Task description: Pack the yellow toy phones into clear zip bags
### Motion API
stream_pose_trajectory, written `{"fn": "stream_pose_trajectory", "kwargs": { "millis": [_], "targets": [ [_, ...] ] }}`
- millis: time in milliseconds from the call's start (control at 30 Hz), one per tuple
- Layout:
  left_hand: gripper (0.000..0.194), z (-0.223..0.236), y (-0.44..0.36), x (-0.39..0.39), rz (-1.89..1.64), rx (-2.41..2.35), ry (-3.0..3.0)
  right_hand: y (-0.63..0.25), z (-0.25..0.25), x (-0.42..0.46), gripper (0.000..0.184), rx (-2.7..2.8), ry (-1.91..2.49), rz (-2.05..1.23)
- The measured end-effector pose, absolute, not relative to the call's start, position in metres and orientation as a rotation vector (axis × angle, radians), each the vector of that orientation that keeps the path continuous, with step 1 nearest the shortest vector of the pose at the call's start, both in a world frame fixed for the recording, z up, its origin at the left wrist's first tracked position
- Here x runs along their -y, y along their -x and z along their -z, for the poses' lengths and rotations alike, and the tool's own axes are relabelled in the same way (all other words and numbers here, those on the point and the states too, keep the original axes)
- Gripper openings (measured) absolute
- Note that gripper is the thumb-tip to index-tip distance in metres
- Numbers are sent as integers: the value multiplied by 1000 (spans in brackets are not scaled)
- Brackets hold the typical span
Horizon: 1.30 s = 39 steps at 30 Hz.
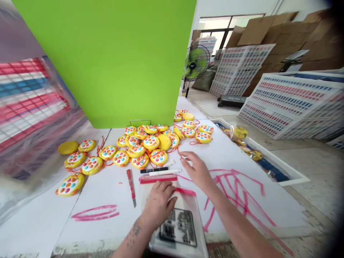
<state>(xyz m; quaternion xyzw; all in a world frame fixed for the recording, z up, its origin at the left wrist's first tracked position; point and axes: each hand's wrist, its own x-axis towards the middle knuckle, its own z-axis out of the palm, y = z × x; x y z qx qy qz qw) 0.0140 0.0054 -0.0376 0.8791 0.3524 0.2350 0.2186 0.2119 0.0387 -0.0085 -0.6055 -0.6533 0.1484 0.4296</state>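
Clear plastic bags with pink seal strips and black print (185,225), flat on the white bench (102,229); I have the left hand (159,200) laid over their upper part, gripping or not I can't tell. Right hand (195,166) just beyond the bags, fingertips at a thin orange cord (178,147); closed on it or not, can't tell. My judgement: pinch that one cord alone, ease it clear of its neighbours, left palm pressing the bags flat. Beyond the bags: yellow oval plastic toys (151,142), white-faced with red, teal and orange dots, some face-down.
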Motion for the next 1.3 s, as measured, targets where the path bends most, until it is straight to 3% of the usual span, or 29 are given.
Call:
{"fn": "stream_pose_trajectory", "kwargs": {
  "millis": [300,533,700,867,1033,1300],
  "targets": [
    [15,39,-14,-3,-642,-1017,-2482,-143,38,-104,43,1872,1521,-472],
    [6,42,-17,-1,-547,-1103,-2592,-171,35,-107,40,1585,1472,-709],
    [8,46,-18,-1,-488,-1152,-2656,-207,29,-72,50,1249,1416,-887],
    [8,49,-18,-2,-470,-1111,-2694,-228,26,-4,37,980,1289,-1237],
    [9,50,-17,-3,-522,-1063,-2631,-239,16,33,32,1089,1258,-1487],
    [12,38,-14,0,-528,-952,-2645,-212,23,8,42,993,1319,-1144]
  ]
}}
